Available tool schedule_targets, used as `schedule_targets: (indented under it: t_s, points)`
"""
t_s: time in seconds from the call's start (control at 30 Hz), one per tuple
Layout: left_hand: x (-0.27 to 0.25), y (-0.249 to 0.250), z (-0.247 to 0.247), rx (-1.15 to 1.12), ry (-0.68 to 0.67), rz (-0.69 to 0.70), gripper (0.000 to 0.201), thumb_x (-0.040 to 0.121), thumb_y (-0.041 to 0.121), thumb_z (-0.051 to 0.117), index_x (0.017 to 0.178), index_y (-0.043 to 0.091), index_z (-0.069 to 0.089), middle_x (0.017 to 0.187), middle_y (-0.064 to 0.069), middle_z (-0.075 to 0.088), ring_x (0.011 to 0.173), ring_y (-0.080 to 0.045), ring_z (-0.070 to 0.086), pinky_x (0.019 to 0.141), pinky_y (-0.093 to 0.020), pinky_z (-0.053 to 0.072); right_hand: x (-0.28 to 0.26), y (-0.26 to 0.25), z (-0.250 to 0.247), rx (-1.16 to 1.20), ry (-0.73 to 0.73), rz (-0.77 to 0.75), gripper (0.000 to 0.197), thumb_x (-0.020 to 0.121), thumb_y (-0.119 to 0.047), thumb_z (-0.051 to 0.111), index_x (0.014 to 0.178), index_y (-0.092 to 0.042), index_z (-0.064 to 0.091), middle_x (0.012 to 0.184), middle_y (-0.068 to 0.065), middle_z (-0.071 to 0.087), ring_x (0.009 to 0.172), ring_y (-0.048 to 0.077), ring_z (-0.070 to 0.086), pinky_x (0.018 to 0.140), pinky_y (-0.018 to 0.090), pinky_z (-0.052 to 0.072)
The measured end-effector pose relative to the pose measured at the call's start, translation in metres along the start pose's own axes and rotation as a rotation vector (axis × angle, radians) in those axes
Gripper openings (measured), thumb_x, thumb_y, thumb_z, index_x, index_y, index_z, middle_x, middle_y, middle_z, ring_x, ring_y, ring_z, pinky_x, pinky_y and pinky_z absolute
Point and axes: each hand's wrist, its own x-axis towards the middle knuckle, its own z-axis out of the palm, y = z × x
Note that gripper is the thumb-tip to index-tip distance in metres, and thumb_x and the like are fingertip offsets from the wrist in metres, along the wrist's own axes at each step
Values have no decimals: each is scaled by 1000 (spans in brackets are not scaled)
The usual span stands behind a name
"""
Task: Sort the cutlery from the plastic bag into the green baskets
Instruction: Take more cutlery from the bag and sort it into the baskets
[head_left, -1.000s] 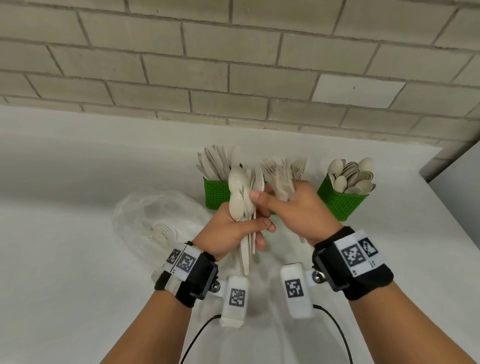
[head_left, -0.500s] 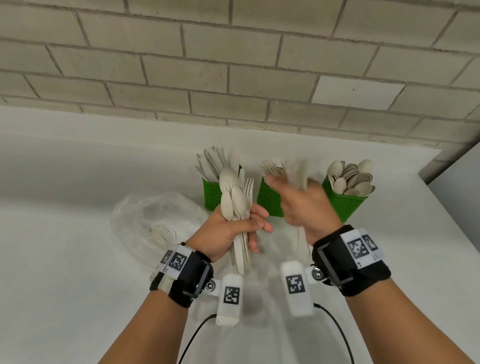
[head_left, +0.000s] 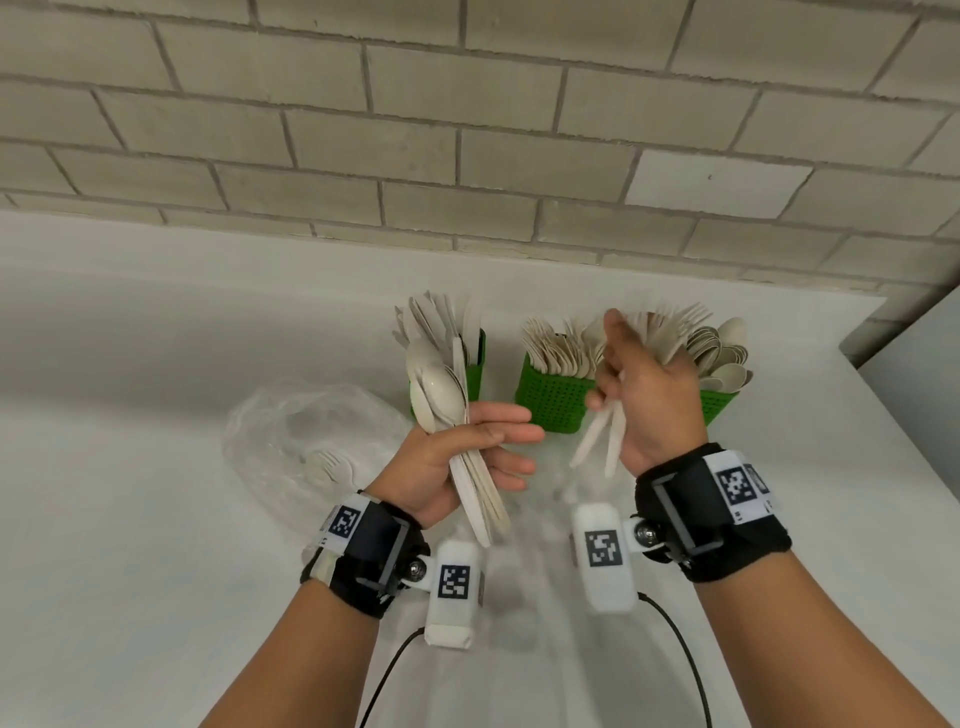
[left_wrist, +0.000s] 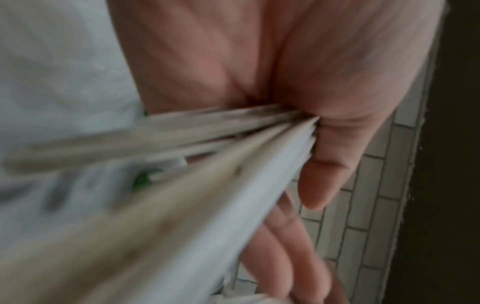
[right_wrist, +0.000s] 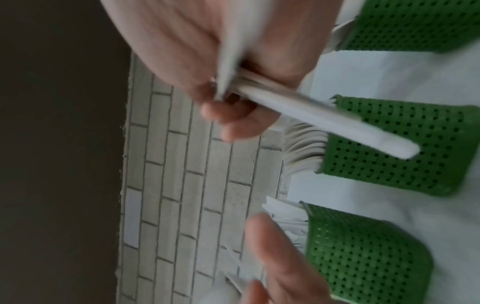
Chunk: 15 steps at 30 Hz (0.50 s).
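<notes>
Left hand (head_left: 441, 467) gripping spoon bundle (head_left: 441, 395), right hand (head_left: 649, 400) clutching forks (head_left: 670, 332) above green baskets (head_left: 556, 405)

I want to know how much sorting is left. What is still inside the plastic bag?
Through the clear plastic bag, a few pale pieces of cutlery show, at least one a fork. The crumpled film blurs the rest, so the count is unclear.

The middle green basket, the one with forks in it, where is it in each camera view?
Head: middle basket centre, between the hands.
Left wrist: not identifiable; only blurred green slivers behind the cutlery.
Right wrist: right edge, mid-height, behind the held handles.
Shared landmark: brick wall.
</notes>
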Motion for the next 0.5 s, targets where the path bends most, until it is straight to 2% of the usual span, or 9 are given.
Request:
schedule_targets:
  t_s: [0.07,0.13,0.23,0.3,0.33,0.37,0.43,0.5]
  points:
    - [0,1,-1,-45,-45,-26,34,78,4,51,97,10,78,104,-16,73,85,-27,74,68,-35,60,0,1,-3,-25,-50,1,16,88,-9,68,86,-15,53,63,-2,49,39,7,29,38,19,28]
    - [0,2,-1,-64,-82,-42,38,76,1,49,98,9,78,105,-16,73,90,-28,73,71,-36,59,-4,3,-2,-112,-105,-30,14,88,-3,66,85,-14,59,61,-3,55,38,8,30,38,19,27]
    - [0,2,1,-16,-148,-70,40,74,-4,47,98,9,77,102,-15,74,85,-27,74,68,-35,60,-8,3,4,-302,-192,-84,9,91,-13,66,82,-17,67,51,-7,53,40,7,42,41,20,33]
    - [-1,2,3,40,-230,-104,42,74,-7,47,101,7,76,101,-16,74,82,-27,73,66,-35,60,-8,2,12,-489,-266,-108,16,88,-27,70,73,-22,69,54,-11,60,51,2,54,54,17,43]
    - [-1,1,5,68,-269,-124,41,73,-8,49,102,6,75,101,-16,73,81,-26,73,66,-35,60,-9,3,15,-583,-325,-97,24,87,-33,71,66,-20,67,56,-9,60,55,3,55,57,19,44]
    - [-1,1,7,94,-292,-141,40,73,-8,50,102,5,73,99,-16,73,79,-25,73,65,-34,60,-9,3,18,-647,-393,-82,34,86,-36,71,63,-12,63,57,-4,59,56,6,54,58,23,44]
    - [-1,-1,10,131,-272,-145,37,73,-7,50,103,3,69,93,-15,73,71,-23,70,61,-33,58,-9,5,22,-677,-460,-76,42,86,-32,71,66,3,58,60,8,60,58,13,55,57,30,45]
    - [-1,-4,9,128,-173,-99,32,76,-2,52,104,1,65,85,-13,72,60,-21,65,56,-32,56,-5,2,21,-583,-342,-92,31,88,-25,70,66,-5,61,54,2,59,53,11,54,51,28,43]
